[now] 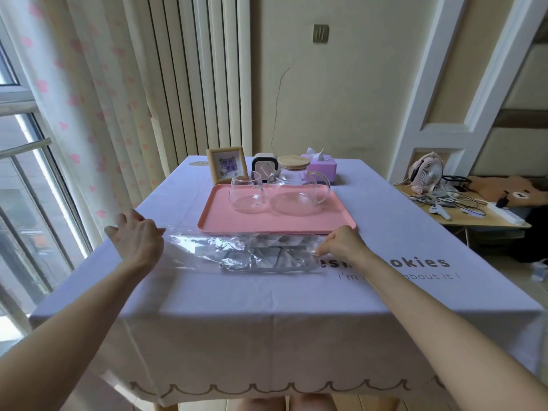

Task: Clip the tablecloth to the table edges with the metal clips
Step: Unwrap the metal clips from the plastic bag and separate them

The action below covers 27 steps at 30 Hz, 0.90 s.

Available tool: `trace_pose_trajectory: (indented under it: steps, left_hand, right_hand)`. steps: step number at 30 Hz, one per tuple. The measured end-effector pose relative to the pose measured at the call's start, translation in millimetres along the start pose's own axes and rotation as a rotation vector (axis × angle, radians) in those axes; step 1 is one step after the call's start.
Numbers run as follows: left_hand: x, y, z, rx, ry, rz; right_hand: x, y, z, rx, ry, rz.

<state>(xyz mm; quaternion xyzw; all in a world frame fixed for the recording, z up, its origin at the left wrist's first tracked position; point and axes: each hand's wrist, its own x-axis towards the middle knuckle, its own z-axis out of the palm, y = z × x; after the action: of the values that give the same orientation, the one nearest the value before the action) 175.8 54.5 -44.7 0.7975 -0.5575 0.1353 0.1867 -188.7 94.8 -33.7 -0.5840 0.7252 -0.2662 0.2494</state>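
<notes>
While the metal clips (275,254) lay bagged on the tablecloth (207,307) by the pink tray (267,231), gripped the clear bag (207,247): left hand (139,235) curled on one end, right hand (341,243) pinching the other. Likely opening; next needed a clip drawn out.

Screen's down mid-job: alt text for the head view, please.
The left hand and right hand grip the ends of a clear plastic bag of grey clips lying on the lavender tablecloth, in front of a pink tray holding a glass cup and lidded glass pitcher. No clip shows along the cloth's near edge.
</notes>
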Motion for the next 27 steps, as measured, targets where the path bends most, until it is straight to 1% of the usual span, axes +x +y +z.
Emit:
trace_pose_trajectory:
  steps: [3,5,7,8,9,11,13,14,19,22,25,27]
  left_hand:
    - [-3.2,9.9,-3.1,-0.020,0.012,0.015]
    - [-7.8,18.7,-4.3,-0.118,0.071,0.127]
    - [-14.5,26.7,-4.1,-0.192,0.126,0.269]
    - [-17.5,30.3,-4.0,-0.210,0.136,0.305]
    - [-19.7,33.9,-4.8,-0.222,0.122,0.299]
    - [-21.6,39.5,-8.2,-0.233,0.049,0.188]
    - [-21.4,40.3,-9.1,-0.239,0.007,0.101]
    - [-20.2,38.6,-7.8,-0.260,0.013,0.087]
    - [-9.1,26.6,-5.7,-0.401,0.129,0.056]
    - [-4.2,25.1,-12.8,-0.429,0.252,0.023]
    - [5.2,18.5,-24.4,-0.465,0.373,-0.078]
    - [13.8,7.3,-29.6,-0.452,0.383,-0.150]
  right_hand:
    - [0.1,8.5,-8.0,-0.017,-0.063,0.025]
    - [3.3,12.7,-9.9,0.010,-0.068,0.005]
    - [4.6,10.8,-11.1,-0.003,0.033,-0.022]
    - [4.6,8.7,-10.8,-0.040,0.089,-0.024]
    - [4.3,6.6,-9.9,-0.086,0.126,-0.017]
    - [4.6,3.7,-4.3,-0.180,0.127,0.019]
    - [6.5,3.5,3.2,-0.200,0.104,0.067]
    - [8.1,4.0,6.6,-0.190,0.101,0.079]
    - [13.6,7.7,10.4,-0.080,0.129,0.068]
    - [16.1,8.9,11.5,-0.073,0.151,0.064]
    - [19.1,11.8,10.8,-0.136,0.219,0.098]
    - [21.2,16.7,4.7,-0.139,0.250,0.137]
